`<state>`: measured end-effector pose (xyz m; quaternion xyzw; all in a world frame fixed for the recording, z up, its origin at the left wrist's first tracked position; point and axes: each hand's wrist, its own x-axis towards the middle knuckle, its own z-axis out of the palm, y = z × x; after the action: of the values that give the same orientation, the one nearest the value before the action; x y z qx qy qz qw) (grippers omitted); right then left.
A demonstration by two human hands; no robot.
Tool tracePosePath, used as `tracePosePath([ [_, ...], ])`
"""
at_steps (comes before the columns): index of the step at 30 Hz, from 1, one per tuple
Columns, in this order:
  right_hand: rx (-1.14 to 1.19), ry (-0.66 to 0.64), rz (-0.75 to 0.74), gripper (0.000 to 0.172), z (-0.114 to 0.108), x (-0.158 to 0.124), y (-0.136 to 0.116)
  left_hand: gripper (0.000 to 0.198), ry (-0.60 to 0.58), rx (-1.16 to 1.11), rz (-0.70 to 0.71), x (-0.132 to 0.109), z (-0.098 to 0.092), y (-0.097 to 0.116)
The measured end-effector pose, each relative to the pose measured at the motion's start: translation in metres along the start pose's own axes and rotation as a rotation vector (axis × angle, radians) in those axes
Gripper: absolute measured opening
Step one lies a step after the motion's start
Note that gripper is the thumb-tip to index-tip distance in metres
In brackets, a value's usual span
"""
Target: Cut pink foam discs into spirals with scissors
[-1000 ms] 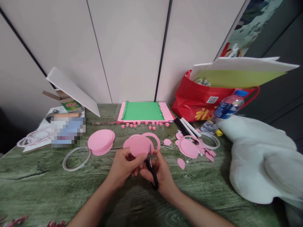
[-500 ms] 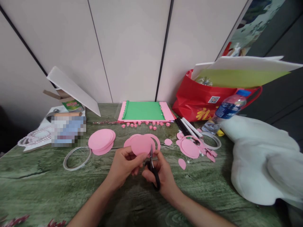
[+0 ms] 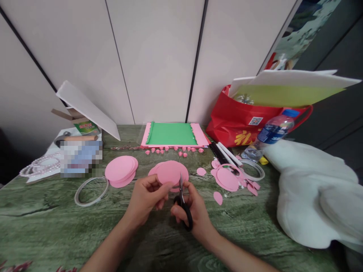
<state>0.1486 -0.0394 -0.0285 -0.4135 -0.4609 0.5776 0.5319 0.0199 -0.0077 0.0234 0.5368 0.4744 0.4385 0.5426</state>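
My left hand (image 3: 147,200) pinches the lower edge of a pink foam disc (image 3: 170,173) and holds it upright above the green table (image 3: 56,223). My right hand (image 3: 193,213) grips black-handled scissors (image 3: 183,202) whose blades point up into the disc's right edge. Another pink disc lies on the table just behind the held one. A stack of pink discs (image 3: 120,170) sits to the left, and more pink cut pieces (image 3: 227,178) lie to the right.
Green and pink sheets (image 3: 171,134) lie at the back by the wall. A red bag (image 3: 244,121) holding white and yellow sheets, a water bottle (image 3: 268,134), pens (image 3: 224,153), tape rings (image 3: 90,190) and a white cloth (image 3: 314,192) surround the work area.
The pink disc has turned slightly in my left hand, and the scissors have shifted a little along its edge. Nothing else on the table has moved.
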Motion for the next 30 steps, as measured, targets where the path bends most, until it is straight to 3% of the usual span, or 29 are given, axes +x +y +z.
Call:
tracePosePath([
  [7,0.028,-0.015,0.000,0.050,0.0033,-0.0023,0.0019,0.022,-0.037,-0.135,-0.006,-0.0007,0.0024,0.0007],
  [14,0.086,-0.093,0.018,0.049,0.0055,-0.0026,0.0012,0.021,-0.006,-0.036,-0.021,-0.0016,0.0026,0.0025],
  [22,0.141,-0.073,-0.032,0.055,0.0034,0.0013,-0.0021,0.025,-0.033,0.017,-0.034,-0.0009,0.0033,-0.0011],
  [30,0.118,-0.084,-0.042,0.050,0.0016,0.0013,0.0002,0.022,-0.018,-0.034,-0.025,-0.0009,0.0038,0.0025],
])
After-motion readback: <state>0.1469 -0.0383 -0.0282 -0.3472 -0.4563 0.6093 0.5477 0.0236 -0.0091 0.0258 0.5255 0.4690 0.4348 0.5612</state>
